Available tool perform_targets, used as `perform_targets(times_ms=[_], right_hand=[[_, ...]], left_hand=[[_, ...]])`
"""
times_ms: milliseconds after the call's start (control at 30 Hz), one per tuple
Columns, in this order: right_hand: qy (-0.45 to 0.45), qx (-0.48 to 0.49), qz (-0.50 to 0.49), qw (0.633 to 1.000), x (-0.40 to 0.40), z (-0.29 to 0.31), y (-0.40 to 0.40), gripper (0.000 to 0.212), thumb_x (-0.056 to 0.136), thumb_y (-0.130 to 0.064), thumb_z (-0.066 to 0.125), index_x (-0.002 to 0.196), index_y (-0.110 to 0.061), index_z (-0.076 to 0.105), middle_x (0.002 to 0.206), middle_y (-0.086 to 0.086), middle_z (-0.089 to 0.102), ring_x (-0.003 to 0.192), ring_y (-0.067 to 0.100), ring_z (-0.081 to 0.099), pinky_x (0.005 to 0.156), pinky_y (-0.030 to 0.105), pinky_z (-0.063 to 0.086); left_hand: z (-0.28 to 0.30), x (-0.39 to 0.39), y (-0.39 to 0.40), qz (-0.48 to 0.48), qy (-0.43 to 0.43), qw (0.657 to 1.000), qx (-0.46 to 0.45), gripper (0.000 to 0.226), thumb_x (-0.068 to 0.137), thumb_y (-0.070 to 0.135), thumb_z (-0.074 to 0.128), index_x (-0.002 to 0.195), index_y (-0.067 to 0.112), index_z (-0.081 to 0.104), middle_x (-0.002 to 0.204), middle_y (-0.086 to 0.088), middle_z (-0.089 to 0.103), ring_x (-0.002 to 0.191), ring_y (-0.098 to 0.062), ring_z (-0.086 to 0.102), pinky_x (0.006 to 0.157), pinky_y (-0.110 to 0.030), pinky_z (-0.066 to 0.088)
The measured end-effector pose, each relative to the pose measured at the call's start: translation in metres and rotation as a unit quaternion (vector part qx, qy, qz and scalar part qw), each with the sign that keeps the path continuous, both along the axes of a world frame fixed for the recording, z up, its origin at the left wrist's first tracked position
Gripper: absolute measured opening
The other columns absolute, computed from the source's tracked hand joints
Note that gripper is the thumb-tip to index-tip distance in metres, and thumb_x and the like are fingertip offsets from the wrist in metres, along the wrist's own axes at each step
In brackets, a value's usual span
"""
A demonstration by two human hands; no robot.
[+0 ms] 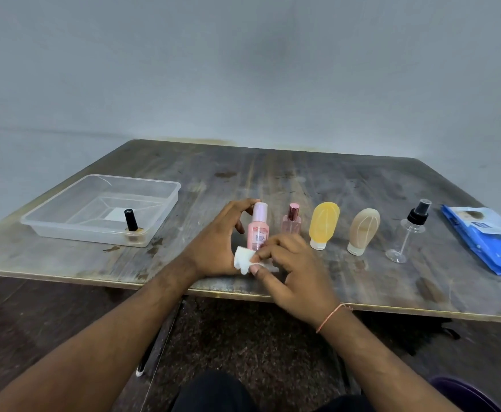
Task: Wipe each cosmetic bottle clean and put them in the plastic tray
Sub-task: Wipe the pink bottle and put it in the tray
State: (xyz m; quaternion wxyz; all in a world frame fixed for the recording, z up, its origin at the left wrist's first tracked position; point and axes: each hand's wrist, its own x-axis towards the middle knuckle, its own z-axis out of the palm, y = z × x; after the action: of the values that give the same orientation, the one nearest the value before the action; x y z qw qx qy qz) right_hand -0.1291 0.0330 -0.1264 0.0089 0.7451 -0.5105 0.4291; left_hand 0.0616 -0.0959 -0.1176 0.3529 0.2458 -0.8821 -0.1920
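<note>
A pink bottle (258, 230) with a pale cap stands upright near the table's front edge. My left hand (213, 248) curls around its left side, fingertips at the cap; whether it grips is unclear. My right hand (290, 269) pinches a white wipe (243, 260) against the bottle's base. To the right stand a small pink perfume bottle (292, 220), a yellow squeeze tube (323, 224), a beige squeeze tube (363, 230) and a clear spray bottle (409, 230) with a black pump. At the left, the clear plastic tray (65, 209) holds a black-capped small bottle (131, 223).
A blue pack of wipes (487, 239) lies at the right end of the dark wooden table (273, 173). A grey wall rises behind the table. My knees and a dark floor show below the front edge.
</note>
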Motion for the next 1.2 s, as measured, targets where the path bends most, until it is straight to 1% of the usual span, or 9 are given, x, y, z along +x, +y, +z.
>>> perform_targets(times_ms=[167, 267, 433, 533, 667, 767, 967, 1067, 1200], right_hand=[[-0.056, -0.04, -0.065, 0.996, -0.001, 0.009, -0.019, 0.006, 0.098, -0.027, 0.076, 0.103, -0.024, 0.076, 0.099, -0.012, 0.067, 0.096, 0.013, 0.06, 0.088, 0.031, 0.047], [-0.061, -0.066, -0.086, 0.992, 0.001, 0.014, -0.028, 0.012, 0.097, -0.027, 0.077, 0.108, -0.021, 0.081, 0.101, -0.009, 0.071, 0.094, 0.015, 0.063, 0.086, 0.036, 0.051], [0.033, -0.058, 0.017, 0.998, -0.008, 0.007, -0.015, 0.017, 0.095, -0.033, 0.079, 0.108, -0.024, 0.084, 0.106, -0.01, 0.069, 0.098, 0.015, 0.066, 0.082, 0.038, 0.055], [0.049, -0.032, 0.031, 0.998, -0.016, 0.007, -0.007, 0.015, 0.094, -0.032, 0.08, 0.107, -0.025, 0.083, 0.105, -0.012, 0.071, 0.098, 0.012, 0.066, 0.081, 0.036, 0.055], [-0.028, -0.038, -0.038, 0.998, -0.018, 0.009, -0.011, 0.011, 0.095, -0.024, 0.08, 0.106, -0.025, 0.081, 0.1, -0.016, 0.07, 0.092, 0.0, 0.064, 0.077, 0.027, 0.054], [-0.065, -0.028, -0.052, 0.996, -0.012, 0.01, -0.016, 0.012, 0.096, -0.024, 0.079, 0.108, -0.025, 0.08, 0.102, -0.013, 0.073, 0.093, 0.005, 0.067, 0.078, 0.034, 0.057], [-0.045, 0.015, 0.054, 0.997, -0.013, 0.008, 0.0, 0.014, 0.093, -0.031, 0.081, 0.106, -0.026, 0.083, 0.1, -0.015, 0.074, 0.09, 0.011, 0.072, 0.074, 0.037, 0.059], [-0.101, 0.029, -0.012, 0.994, -0.013, 0.005, -0.001, 0.011, 0.094, -0.032, 0.078, 0.105, -0.029, 0.08, 0.091, -0.015, 0.076, 0.08, 0.009, 0.07, 0.07, 0.035, 0.058], [-0.208, 0.081, -0.086, 0.971, -0.005, 0.009, -0.015, 0.007, 0.098, -0.035, 0.074, 0.104, -0.032, 0.075, 0.086, -0.016, 0.076, 0.071, 0.01, 0.068, 0.069, 0.035, 0.059]], left_hand=[[0.005, -0.002, 0.008, -0.019, -0.013, 1.0, -0.009, 0.122, 0.06, 0.045, 0.105, 0.16, 0.028, 0.038, 0.144, 0.018, 0.052, 0.119, -0.014, 0.063, 0.099, -0.037, 0.057], [0.006, -0.002, 0.01, -0.026, -0.013, 0.999, -0.021, 0.12, 0.059, 0.044, 0.106, 0.158, 0.027, 0.041, 0.142, 0.018, 0.053, 0.121, -0.015, 0.062, 0.098, -0.036, 0.056], [0.004, 0.0, 0.006, -0.007, -0.023, 0.999, -0.031, 0.122, 0.059, 0.042, 0.103, 0.16, 0.032, 0.035, 0.142, 0.017, 0.049, 0.106, -0.01, 0.061, 0.086, -0.037, 0.059], [0.001, 0.001, 0.002, -0.007, -0.027, 0.999, -0.027, 0.125, 0.059, 0.045, 0.104, 0.161, 0.034, 0.032, 0.145, 0.018, 0.048, 0.106, -0.011, 0.061, 0.088, -0.04, 0.059], [0.002, 0.0, 0.004, 0.001, -0.02, 1.0, -0.012, 0.125, 0.059, 0.052, 0.103, 0.161, 0.036, 0.033, 0.147, 0.019, 0.048, 0.111, -0.012, 0.062, 0.092, -0.043, 0.059], [0.002, 0.001, 0.004, 0.002, -0.01, 1.0, -0.007, 0.125, 0.059, 0.052, 0.104, 0.161, 0.037, 0.032, 0.147, 0.017, 0.048, 0.111, -0.013, 0.063, 0.092, -0.042, 0.059], [-0.002, 0.001, -0.003, -0.007, 0.023, 0.999, 0.022, 0.126, 0.061, 0.029, 0.106, 0.163, 0.039, 0.032, 0.148, 0.017, 0.044, 0.109, -0.011, 0.059, 0.078, -0.011, 0.046], [0.001, 0.001, -0.002, -0.012, 0.023, 0.999, 0.043, 0.128, 0.06, 0.036, 0.107, 0.162, 0.047, 0.03, 0.147, 0.019, 0.043, 0.108, -0.012, 0.06, 0.077, -0.011, 0.047], [0.002, 0.001, 0.002, -0.017, 0.016, 0.999, 0.044, 0.13, 0.058, 0.044, 0.107, 0.163, 0.046, 0.03, 0.144, 0.02, 0.044, 0.106, -0.013, 0.061, 0.079, -0.011, 0.047]])
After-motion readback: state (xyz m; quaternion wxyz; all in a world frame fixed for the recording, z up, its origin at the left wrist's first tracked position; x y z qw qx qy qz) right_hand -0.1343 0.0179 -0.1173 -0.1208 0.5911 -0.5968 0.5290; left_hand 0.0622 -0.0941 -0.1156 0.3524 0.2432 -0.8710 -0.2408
